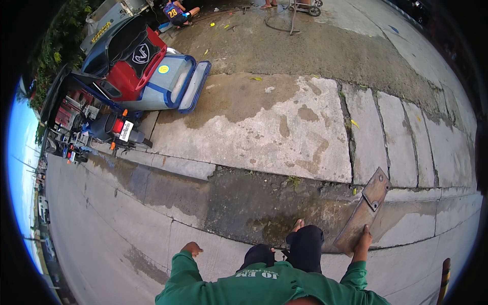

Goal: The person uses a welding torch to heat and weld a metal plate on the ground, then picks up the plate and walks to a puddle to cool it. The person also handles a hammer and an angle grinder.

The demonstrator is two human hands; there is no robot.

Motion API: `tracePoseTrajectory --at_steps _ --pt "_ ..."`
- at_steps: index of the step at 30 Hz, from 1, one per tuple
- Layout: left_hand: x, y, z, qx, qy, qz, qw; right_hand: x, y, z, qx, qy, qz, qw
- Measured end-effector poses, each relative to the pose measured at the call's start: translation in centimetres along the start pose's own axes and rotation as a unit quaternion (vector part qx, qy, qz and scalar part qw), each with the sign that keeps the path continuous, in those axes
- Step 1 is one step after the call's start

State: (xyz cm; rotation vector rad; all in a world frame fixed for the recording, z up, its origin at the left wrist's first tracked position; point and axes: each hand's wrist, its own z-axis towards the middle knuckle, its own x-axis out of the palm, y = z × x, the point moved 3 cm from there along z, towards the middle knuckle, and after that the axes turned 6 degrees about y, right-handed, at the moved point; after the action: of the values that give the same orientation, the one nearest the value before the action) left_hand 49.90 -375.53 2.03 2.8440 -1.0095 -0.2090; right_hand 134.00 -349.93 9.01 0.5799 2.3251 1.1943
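My right hand [364, 241] grips the near part of a long, flat brown plate [358, 222] by its right edge. A shorter piece with bolt-like dark spots overlaps its far end; whether it is wood or rusty metal I cannot tell. The plate slants away to the upper right, over the wet strip beside the kerb. Out at my left side, my left hand [192, 248] hangs over the pavement with nothing in it, a digit stretched out to the right. Both arms wear green sleeves. Below me are my dark-clad legs and a foot in a sandal.
A red and blue sidecar [147, 76] with a motorcycle [114, 129] stands at the left. Cracked concrete slabs [401, 137] lie ahead, partly wet. Farther off, a person [178, 12] crouches near a hose [279, 28] and a wheeled cart [306, 7]. A dark, striped, stick-like thing [445, 279] shows at lower right.
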Motion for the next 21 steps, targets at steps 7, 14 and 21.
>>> tracePoseTrajectory --at_steps 7,14,21 --pt "-26.6 -26.3 -5.7 0.294 -0.456 -0.035 0.839 10.8 8.9 14.1 0.063 0.029 0.115 0.991" --pt "-30.2 -56.4 -7.7 0.250 -0.214 0.184 0.926 22.3 22.7 32.9 0.016 -0.008 0.025 1.000" --pt "-31.4 -90.0 -16.2 0.343 -0.076 0.102 0.931 35.4 43.5 48.4 0.028 0.003 0.049 0.998"
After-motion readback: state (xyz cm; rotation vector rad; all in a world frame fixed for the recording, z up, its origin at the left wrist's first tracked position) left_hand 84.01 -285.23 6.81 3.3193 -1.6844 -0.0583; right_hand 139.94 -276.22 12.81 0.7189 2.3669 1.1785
